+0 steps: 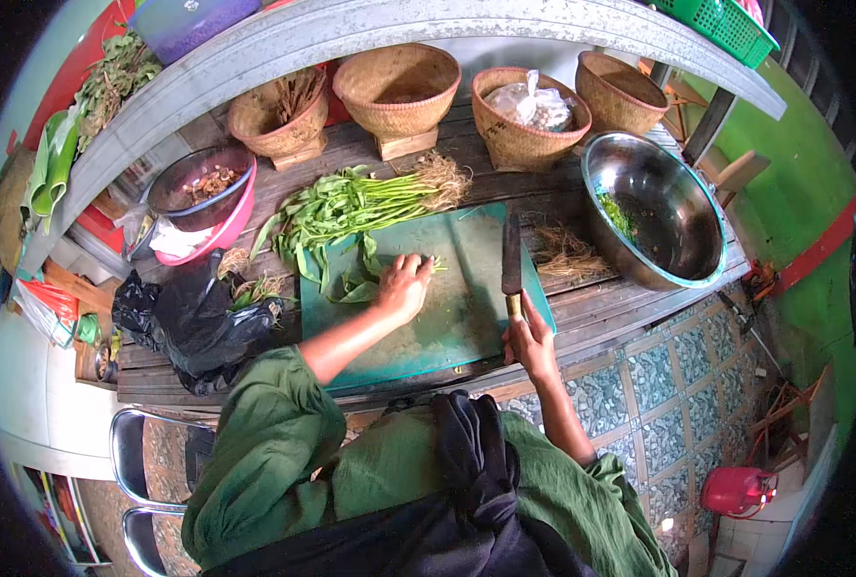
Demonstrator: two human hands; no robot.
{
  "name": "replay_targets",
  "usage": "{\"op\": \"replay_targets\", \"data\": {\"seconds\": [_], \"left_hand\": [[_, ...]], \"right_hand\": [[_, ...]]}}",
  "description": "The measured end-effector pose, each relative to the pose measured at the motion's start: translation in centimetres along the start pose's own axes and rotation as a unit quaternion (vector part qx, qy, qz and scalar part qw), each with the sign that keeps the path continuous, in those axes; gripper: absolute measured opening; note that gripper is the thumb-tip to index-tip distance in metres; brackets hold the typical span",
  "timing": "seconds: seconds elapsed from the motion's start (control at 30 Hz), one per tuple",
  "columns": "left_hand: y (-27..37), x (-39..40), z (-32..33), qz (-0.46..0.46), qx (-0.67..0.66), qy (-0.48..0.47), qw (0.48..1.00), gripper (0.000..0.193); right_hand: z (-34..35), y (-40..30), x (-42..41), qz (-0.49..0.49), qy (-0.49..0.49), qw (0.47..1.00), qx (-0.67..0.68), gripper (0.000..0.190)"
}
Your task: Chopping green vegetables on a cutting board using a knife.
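My left hand (405, 288) is closed over leafy green stems (370, 278) on a worn green cutting board (471, 310), the cut ends poking out past its fingers. A knife (512, 252) with a broad dark blade is held by its handle in my right hand (530, 335), over the board's right edge, blade pointing away from me. At the board's far edge lies a bunch of leafy greens (356, 205) with its roots (442, 180) toward the right. Trimmed roots (566, 249) lie on the wooden table just right of the board.
A steel bowl (655, 209) with chopped greens stands at right. Woven baskets (397, 79) line the back beneath a metal shelf edge (428, 25). At left are a pink basin (244, 216) with a dark colander (197, 184) and a black plastic bag (197, 317). A red gas cylinder (736, 490) stands lower right.
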State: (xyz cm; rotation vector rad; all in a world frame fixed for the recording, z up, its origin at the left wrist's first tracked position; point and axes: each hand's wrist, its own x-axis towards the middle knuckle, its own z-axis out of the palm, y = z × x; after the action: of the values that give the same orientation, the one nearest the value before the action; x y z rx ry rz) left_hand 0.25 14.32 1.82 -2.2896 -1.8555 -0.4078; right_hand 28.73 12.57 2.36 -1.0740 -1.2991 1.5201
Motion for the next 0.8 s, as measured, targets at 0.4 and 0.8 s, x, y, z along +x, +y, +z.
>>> {"op": "replay_targets", "data": {"seconds": [0.4,0.8], "left_hand": [[-0.7,-1.1,-1.2,-0.080,-0.174,0.130,0.973,0.032],[-0.7,-1.8,-0.6,-0.027,-0.216,0.206,0.954,0.013]], "right_hand": [[2.1,-4.0,-2.3,-0.128,-0.083,0.911,-0.384,0.041],[4.6,-3.3,-1.9,-0.154,-0.127,0.882,-0.426,0.043]]}}
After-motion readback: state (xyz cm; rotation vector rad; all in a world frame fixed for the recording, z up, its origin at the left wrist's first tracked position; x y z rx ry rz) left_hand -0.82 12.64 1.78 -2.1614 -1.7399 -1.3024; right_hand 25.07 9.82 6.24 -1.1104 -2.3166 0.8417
